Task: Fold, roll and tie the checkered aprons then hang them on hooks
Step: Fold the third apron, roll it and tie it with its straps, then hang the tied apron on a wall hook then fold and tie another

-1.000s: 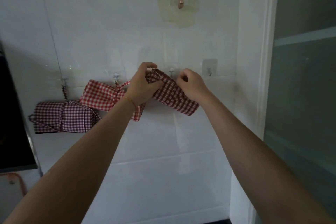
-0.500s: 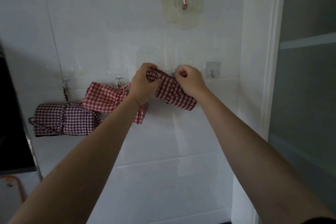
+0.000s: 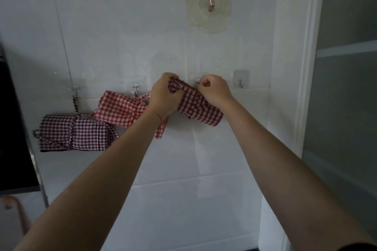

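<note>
I hold a rolled dark red checkered apron (image 3: 199,109) against the white tiled wall. My left hand (image 3: 164,98) grips its upper left end. My right hand (image 3: 215,90) pinches its top edge beside a small wall hook (image 3: 197,81), most of which is hidden by my hands. A rolled bright red checkered apron (image 3: 117,111) hangs from the hook (image 3: 135,88) to the left. Further left a purple checkered apron (image 3: 75,131) hangs by its tie from another hook (image 3: 75,89).
A silver hook (image 3: 241,82) on the right of the row carries nothing. A copper hook (image 3: 211,4) on a clear patch sits higher on the wall. A white door frame (image 3: 306,67) and glass panel stand at the right, a dark appliance (image 3: 12,128) at the left.
Both hands have carried the dark red apron slightly up and closer to the hook behind them. The two hanging aprons have not moved.
</note>
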Motion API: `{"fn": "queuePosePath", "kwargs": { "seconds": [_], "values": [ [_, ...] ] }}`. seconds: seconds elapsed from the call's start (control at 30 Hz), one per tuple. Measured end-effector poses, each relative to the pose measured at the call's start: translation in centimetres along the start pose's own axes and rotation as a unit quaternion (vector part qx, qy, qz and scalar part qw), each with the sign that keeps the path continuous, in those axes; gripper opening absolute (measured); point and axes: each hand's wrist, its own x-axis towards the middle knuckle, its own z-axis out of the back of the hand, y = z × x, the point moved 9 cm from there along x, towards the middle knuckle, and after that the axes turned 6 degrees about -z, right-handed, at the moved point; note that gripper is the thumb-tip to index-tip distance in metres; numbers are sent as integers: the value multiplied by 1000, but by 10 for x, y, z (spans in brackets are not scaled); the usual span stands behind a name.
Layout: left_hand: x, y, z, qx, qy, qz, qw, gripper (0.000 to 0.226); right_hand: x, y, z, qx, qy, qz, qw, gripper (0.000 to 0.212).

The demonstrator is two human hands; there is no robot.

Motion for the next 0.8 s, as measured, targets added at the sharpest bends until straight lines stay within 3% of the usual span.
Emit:
{"fn": "queuePosePath", "kwargs": {
  "seconds": [0.2,0.33,0.53,0.63,0.73,0.8],
  "values": [
    [-3,-3,0,43,-13,-14,999,45,-2,-1,1,18,-13,-26,999,13],
    [-5,-2,-8,72,15,-21,997,42,-9,1,3,10,-33,17,999,6],
    [-12,-5,-10,110,11,-40,993,30,-26,-9,0,-67,-96,71,991,8],
    [-16,-8,-10,196,10,-39,980,30,-32,-18,-2,-148,-110,52,982,20],
    [-30,-47,-4,293,-80,-170,938,23,-49,-5,15,-146,-191,81,967,18],
    [-55,-69,-11,241,-105,-275,925,13,-71,7,25,-71,-240,120,961,13]
  ]
}}
